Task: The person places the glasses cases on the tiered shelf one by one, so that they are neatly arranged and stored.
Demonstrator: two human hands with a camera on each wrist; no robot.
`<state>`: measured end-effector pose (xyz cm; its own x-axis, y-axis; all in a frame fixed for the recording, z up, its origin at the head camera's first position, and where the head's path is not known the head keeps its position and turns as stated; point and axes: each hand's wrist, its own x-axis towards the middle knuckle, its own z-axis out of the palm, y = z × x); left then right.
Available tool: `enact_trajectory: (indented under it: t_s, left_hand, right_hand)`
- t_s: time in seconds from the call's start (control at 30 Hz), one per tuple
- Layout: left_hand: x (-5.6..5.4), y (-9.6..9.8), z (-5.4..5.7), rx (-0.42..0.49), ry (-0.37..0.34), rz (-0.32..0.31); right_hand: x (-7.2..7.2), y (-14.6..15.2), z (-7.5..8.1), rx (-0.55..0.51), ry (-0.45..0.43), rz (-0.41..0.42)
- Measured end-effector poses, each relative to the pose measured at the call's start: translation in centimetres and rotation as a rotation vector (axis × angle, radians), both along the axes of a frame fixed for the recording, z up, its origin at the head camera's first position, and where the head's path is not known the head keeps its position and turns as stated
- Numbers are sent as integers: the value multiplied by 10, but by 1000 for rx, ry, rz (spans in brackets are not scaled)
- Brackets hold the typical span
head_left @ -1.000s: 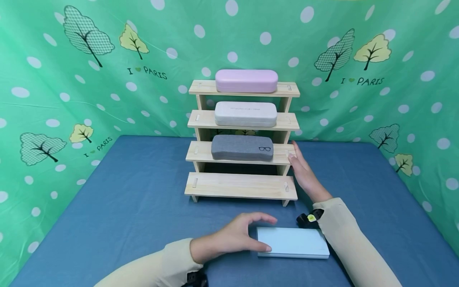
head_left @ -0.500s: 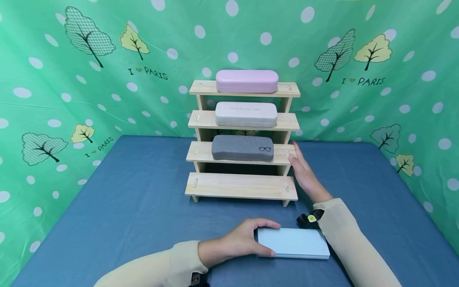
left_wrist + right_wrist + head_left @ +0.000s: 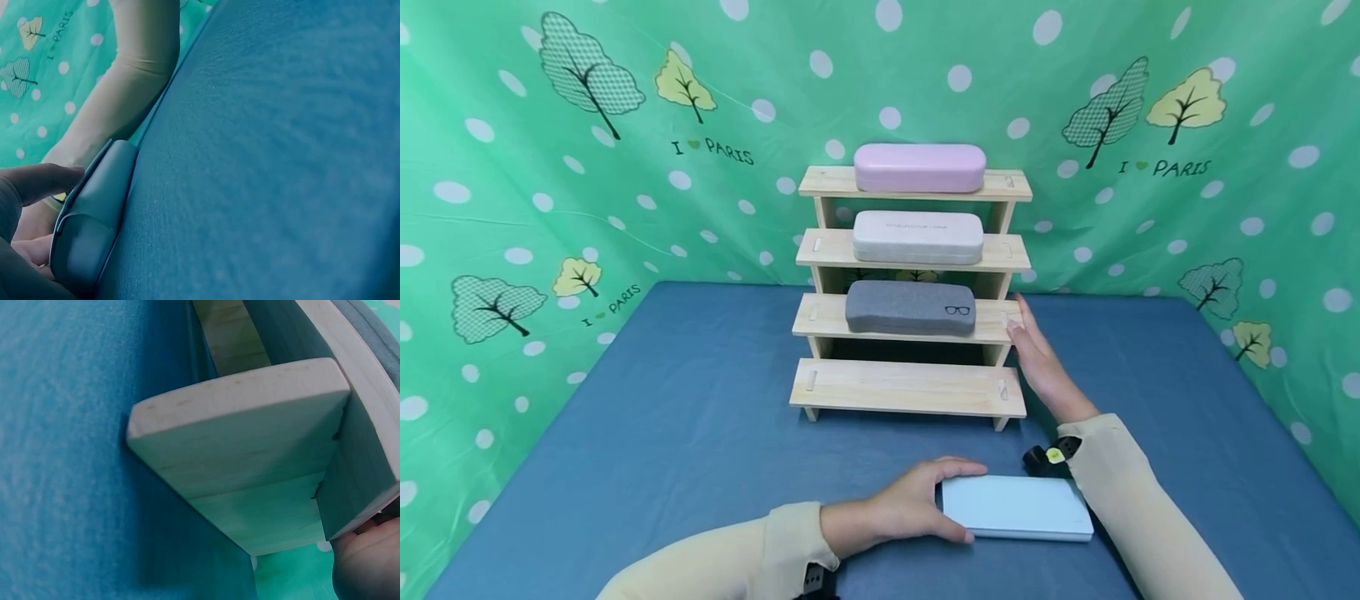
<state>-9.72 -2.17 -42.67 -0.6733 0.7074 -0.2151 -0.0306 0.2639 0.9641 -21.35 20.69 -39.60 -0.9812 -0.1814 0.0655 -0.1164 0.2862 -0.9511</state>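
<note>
A light blue glasses case [image 3: 1018,507] lies flat on the table in front of the stand. My left hand [image 3: 906,504] pinches its left end, thumb on the near edge and fingers on the far edge. The left wrist view shows the case [image 3: 100,203] end-on, with its flap lid, resting on the cloth. My right hand [image 3: 1048,371] holds the right end of a stepped wooden stand [image 3: 906,387], thumb at the third board's corner. In the right wrist view, only part of the right hand [image 3: 369,559] appears beside the board's end.
On the stand's upper boards sit a pink glasses case [image 3: 920,168], a white-grey case [image 3: 917,237] and a dark grey case [image 3: 910,307] with a glasses mark. The lowest board is bare. A blue cloth [image 3: 700,433] covers the table, with a green printed curtain [image 3: 760,67] behind.
My left hand has moved a little right and its thumb and fingers have narrowed onto the case's left end. The right hand stays on the stand, and the case has not visibly moved.
</note>
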Motion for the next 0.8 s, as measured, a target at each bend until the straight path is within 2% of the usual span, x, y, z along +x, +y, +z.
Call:
enact_trajectory:
  t_s: [0.2,0.5,0.8]
  left_hand:
    - [-2,2,-2,-94,134,-88]
    - [0,4,2,-193,252,-111]
    - [-1,3,2,-213,282,-120]
  right_hand:
    - [0,1,0,7,-10,-6]
    - [0,1,3,-7,-1,-6]
    - [1,-1,3,-22,-6,4]
